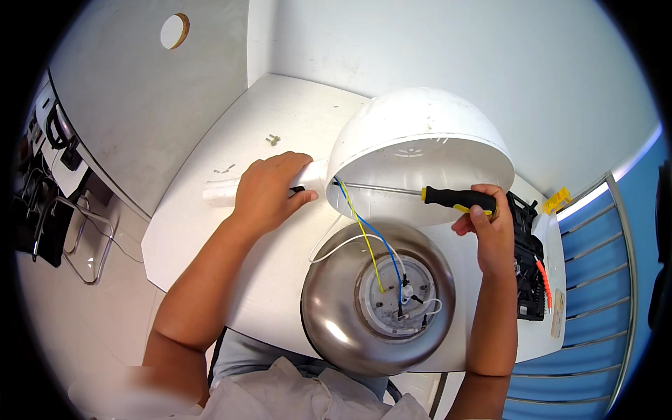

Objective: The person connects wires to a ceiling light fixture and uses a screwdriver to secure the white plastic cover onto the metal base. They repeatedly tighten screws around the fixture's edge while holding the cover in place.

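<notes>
My right hand [486, 218] is closed round the black and yellow handle of a screwdriver [458, 198]. Its long shaft runs left into the open white dome [420, 115], with the tip at the inner left wall by the wires. My left hand [271, 192] grips the white tube [222, 192] that joins the dome's left side; a small dark part [297, 189] shows by its thumb. In front of the dome sits a shiny metal bowl-shaped housing [329, 301], its round inner plate upward. Blue, yellow-green and white wires [365, 231] link the two.
Several small screws [273, 140] lie on the white table [217, 280] behind my left hand. At the right edge are a black tool case [530, 259] and an orange-red tool [544, 280]. A grey panel [175, 91] stands left; a metal railing [623, 210] runs at right.
</notes>
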`<state>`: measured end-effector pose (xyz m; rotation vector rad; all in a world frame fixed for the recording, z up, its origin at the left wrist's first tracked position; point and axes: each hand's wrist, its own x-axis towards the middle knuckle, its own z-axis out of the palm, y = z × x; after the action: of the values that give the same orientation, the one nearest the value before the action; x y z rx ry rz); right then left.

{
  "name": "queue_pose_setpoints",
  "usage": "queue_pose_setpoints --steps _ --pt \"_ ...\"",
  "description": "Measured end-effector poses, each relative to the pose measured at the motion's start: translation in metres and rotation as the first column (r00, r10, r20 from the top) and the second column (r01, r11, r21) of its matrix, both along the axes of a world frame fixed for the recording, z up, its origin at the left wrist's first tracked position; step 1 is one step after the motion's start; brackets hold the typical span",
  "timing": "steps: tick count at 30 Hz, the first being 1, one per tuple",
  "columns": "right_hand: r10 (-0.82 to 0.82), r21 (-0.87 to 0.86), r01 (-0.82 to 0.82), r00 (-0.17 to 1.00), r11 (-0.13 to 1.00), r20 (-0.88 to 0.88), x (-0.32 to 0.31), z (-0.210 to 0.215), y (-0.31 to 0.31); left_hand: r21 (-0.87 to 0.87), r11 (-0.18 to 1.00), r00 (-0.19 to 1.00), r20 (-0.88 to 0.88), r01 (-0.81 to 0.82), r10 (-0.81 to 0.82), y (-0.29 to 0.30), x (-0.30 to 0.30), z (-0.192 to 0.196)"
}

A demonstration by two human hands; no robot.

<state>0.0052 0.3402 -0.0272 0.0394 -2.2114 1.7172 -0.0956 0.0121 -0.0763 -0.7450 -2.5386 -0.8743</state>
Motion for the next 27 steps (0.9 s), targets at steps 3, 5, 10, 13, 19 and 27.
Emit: queue_pose_setpoints --steps 3,5,10,13,19,27 --pt "-0.081 -0.061 0.086 0.993 0.994 0.09 0.0 -0.004 -0.002 -0.007 1.0 1.0 0.009 -0.009 0.009 0.001 0.0 -0.001" --pt "-0.132 -0.021 0.14 0.968 0.99 0.211 0.002 0.001 -0.001 -0.007 1.0 1.0 0.006 -0.008 0.009 0.001 0.0 -0.002" --pt "-0.054 -0.013 0.055 0.998 0.998 0.034 0.005 0.009 -0.016 -0.024 1.0 1.0 -0.017 -0.002 0.002 -0.001 -0.002 -0.005" --pt "0.069 -0.122 -0.071 0.997 0.99 -0.028 0.004 0.009 -0.01 -0.029 0.999 1.0 0.018 -0.015 0.016 -0.001 -0.002 -0.003" --pt "-0.027 -0.021 0.026 0.999 0.999 -0.047 0.0 -0.007 -0.004 -0.022 1.0 1.0 -0.028 -0.004 0.003 -0.001 -0.003 -0.006" --pt "-0.011 -0.06 0.013 0.999 0.998 0.046 0.003 0.009 -0.012 -0.005 1.0 1.0 -0.003 -0.005 0.005 -0.001 0.001 0.001"
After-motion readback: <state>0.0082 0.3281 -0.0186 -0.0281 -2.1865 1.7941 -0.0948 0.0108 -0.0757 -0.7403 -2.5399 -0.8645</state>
